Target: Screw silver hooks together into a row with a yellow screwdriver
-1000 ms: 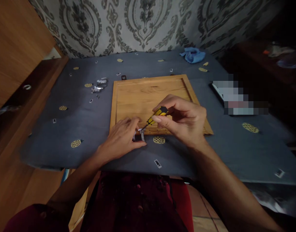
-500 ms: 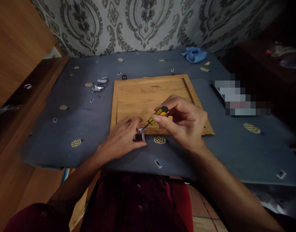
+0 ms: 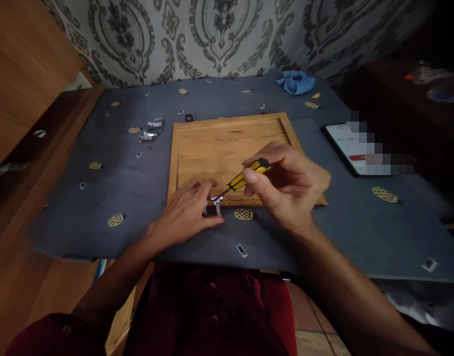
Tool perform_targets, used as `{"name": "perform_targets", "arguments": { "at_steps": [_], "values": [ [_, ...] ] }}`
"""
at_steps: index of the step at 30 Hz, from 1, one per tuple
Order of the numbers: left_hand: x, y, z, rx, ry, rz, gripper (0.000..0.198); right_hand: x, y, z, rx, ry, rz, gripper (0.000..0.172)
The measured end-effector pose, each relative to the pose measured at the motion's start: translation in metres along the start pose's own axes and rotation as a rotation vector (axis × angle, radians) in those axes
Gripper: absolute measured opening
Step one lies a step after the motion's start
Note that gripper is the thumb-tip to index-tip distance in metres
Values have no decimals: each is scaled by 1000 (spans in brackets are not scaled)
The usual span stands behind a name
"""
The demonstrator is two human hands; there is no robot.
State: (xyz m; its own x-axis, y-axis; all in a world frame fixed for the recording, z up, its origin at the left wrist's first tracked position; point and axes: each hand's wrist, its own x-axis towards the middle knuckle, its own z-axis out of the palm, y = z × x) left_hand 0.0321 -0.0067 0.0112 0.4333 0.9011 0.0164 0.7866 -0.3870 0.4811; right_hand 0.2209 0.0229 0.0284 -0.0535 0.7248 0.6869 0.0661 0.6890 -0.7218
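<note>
A wooden cabinet door panel [image 3: 208, 153] lies flat on the cloth-covered table. My left hand [image 3: 186, 205] rests over its near left corner, thumb and fingers closed about a metal hinge [image 3: 218, 207] at the near edge. Part of the hinge is hidden behind the fingers. Between the thumb and fingers of my right hand [image 3: 290, 183] is a yellow and black screwdriver [image 3: 244, 179]. Its shaft slants down to the left, and the tip is at the hinge; whether it sits in a screw head is too small to tell.
Two loose metal hinges [image 3: 151, 130] and small screws [image 3: 149, 148] lie left of the panel. At the back right is a crumpled blue cloth [image 3: 295, 82]. A phone [image 3: 349, 148], partly blurred out, lies to the right. A patterned curtain [image 3: 219, 37] hangs behind the table.
My right hand has shifted slightly right, and the screwdriver now leans lower, its handle farther from the hinge. My left hand keeps its place. The view has moved a little.
</note>
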Motion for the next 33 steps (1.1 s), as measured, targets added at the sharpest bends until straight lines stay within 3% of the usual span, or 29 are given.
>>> {"name": "perform_targets", "arguments": {
  "at_steps": [4,22,33],
  "values": [
    [-1,0,0,-10,-13,-7,58,0,-2,-1,15,119,52,22],
    [0,1,-2,-18,-16,4,53,-2,7,0,-75,-35,59,22],
    [0,0,0,-11,-3,10,51,-1,7,-3,-91,-132,12,14]
  ]
}}
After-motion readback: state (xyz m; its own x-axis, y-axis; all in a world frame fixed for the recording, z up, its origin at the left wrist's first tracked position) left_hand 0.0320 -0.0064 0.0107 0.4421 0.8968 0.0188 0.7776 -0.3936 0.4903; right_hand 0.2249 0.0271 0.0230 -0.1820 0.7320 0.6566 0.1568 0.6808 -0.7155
